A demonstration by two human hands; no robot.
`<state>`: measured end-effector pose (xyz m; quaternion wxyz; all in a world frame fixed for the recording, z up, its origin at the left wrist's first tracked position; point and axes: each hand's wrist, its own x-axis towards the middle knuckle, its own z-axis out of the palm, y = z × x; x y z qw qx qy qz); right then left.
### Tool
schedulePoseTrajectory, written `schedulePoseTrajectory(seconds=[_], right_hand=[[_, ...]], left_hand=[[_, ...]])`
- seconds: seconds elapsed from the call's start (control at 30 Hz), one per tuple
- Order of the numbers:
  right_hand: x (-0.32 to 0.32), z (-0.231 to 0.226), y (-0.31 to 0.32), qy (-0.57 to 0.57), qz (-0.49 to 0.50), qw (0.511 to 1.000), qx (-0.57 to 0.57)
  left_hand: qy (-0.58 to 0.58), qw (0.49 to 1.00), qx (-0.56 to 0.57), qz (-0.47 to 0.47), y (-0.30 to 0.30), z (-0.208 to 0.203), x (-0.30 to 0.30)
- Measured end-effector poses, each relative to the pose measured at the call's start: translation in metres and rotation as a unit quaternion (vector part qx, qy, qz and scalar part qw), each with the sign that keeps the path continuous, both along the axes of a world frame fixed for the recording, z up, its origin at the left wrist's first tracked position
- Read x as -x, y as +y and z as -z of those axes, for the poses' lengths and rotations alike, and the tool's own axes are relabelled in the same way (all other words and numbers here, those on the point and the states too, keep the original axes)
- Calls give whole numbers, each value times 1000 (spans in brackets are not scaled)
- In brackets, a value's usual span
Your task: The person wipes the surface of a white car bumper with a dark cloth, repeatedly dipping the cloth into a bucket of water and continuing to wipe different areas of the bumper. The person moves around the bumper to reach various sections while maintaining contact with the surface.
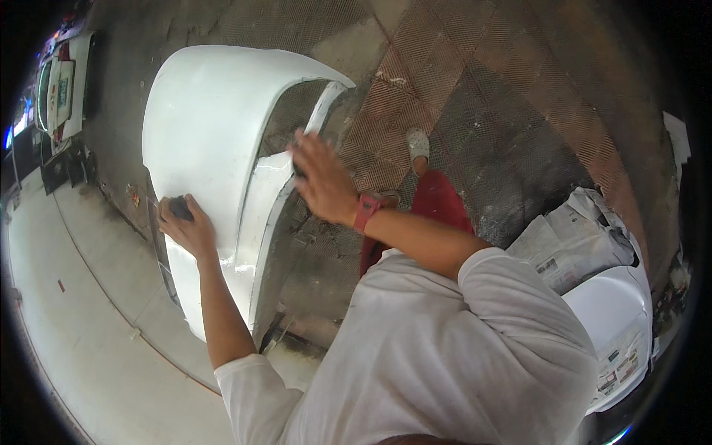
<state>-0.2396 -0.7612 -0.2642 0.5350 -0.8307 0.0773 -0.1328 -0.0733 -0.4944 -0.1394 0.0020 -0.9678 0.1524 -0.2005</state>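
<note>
Reaching forward, left grip (190,227) clamps a dark block (180,208); right grip (323,180) blurs, hold impossible to tell.

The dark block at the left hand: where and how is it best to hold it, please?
Probably by its opposite sides, coming from the person's near side: the dark block looks small and appears to rest on the white panel, so its underside seems out of reach. The left hand has it between thumb and fingers.

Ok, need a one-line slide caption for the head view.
Left hand holding a dark block at a white curved panel; right hand, blurred, at its opposite side.
</note>
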Motion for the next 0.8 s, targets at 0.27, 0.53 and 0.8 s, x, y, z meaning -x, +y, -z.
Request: schedulePoseTrajectory(seconds=[0.27,0.53,0.8], right_hand=[[-45,28,-30,78,131,974,-164],[-83,95,-62,130,168,945,-249],[-89,117,-103,173,115,924,-321]], left_hand=[[20,999,11,-26,-5,4,0],[34,998,-15,-49,2,5,-2],[28,999,-29,-35,-6,0,-9]])
